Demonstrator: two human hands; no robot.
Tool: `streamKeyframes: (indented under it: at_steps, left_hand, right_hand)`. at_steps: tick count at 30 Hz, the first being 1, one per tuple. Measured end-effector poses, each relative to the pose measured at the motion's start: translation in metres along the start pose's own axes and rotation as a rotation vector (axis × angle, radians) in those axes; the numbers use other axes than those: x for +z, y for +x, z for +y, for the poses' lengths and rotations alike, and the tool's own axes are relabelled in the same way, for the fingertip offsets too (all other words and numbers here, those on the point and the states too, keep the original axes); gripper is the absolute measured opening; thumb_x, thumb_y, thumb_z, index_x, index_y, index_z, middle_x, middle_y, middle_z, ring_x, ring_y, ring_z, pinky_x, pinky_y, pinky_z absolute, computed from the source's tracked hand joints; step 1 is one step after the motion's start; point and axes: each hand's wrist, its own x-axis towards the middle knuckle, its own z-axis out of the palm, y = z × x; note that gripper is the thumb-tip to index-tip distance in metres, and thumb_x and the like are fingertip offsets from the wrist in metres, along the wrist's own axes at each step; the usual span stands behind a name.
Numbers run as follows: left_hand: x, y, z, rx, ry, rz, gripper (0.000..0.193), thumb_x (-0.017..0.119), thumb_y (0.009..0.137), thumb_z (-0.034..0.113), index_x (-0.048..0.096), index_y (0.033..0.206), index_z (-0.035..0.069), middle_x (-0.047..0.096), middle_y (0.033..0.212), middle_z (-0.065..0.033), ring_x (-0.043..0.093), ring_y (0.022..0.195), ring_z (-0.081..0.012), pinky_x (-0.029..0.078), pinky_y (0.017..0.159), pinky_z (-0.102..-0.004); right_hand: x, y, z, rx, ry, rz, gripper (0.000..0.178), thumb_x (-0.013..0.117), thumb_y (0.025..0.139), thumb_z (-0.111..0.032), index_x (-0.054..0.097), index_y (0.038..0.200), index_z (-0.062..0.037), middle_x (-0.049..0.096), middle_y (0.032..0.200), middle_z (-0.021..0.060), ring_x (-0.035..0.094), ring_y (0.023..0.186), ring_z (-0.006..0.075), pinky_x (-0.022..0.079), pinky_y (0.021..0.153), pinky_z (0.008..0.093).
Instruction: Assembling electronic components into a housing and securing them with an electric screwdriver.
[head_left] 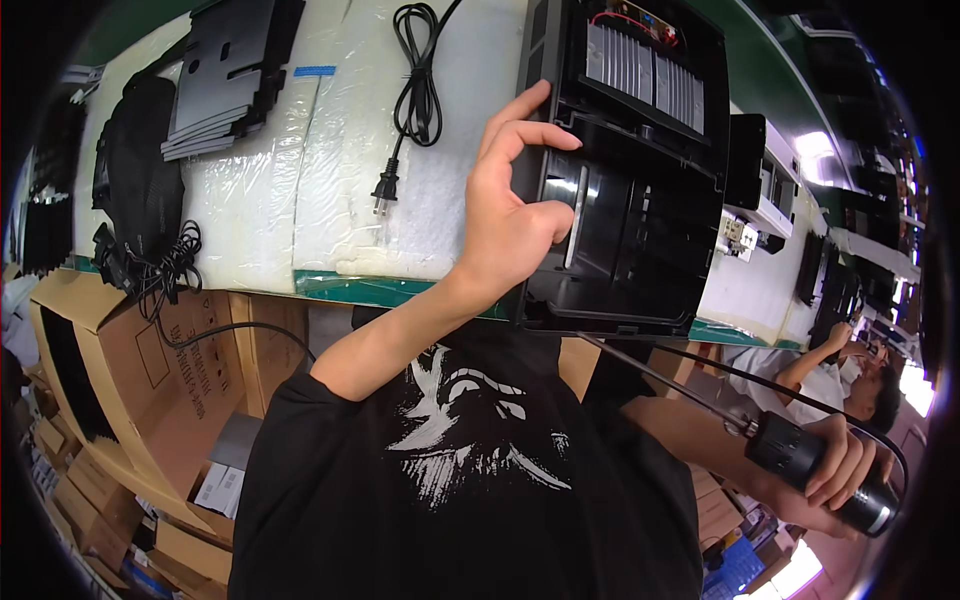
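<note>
My right hand [842,465] is wrapped round a black corded electric screwdriver [782,443] at the lower right. Its long thin shaft points up and left, ending by the near edge of a black equipment housing [625,300]. That housing lies open on the bench, with a finned silver heatsink [645,75] in its far part. My left hand [515,205] lies over the housing's left side, thumb and fingers spread apart in a C shape. Nothing shows between those fingers. I cannot tell how firmly the fingertips touch the housing.
White plastic-wrapped foam [350,200] covers the bench. A coiled power cord [418,100] lies left of the housing, beyond it stacked dark panels [225,75] and a black mesh bag [150,170]. Cardboard boxes [190,370] stand below. A co-worker [850,370] sits at the right.
</note>
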Motion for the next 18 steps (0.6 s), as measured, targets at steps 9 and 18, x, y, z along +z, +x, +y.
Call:
streamKeyframes:
  at_steps: [9,18]
  left_hand:
    - [0.004,0.004,0.004,-0.016,0.003,-0.022,0.045,0.050,0.049,-0.010,0.059,0.091,0.005,0.037,0.139,-0.0182,0.037,0.128,-0.0301,0.034,0.098,-0.0306]
    - [0.003,0.010,0.005,0.014,0.055,-0.052,0.053,0.050,0.048,-0.011,0.053,0.099,0.003,0.032,0.142,-0.0178,0.032,0.131,-0.0308,0.033,0.101,-0.0301]
  right_hand:
    - [-0.091,-0.017,-0.039,0.403,-0.052,0.482,0.048,0.052,0.089,-0.040,0.040,0.106,0.0026,0.039,0.065,0.0025,0.038,0.048,0.0095,0.037,0.043,0.0226]
    - [-0.165,-0.042,-0.006,0.430,-0.664,0.913,0.050,0.048,0.088,-0.053,0.050,0.097,-0.0043,0.047,0.068,0.0067,0.041,0.054,0.0140,0.037,0.051,0.0258]
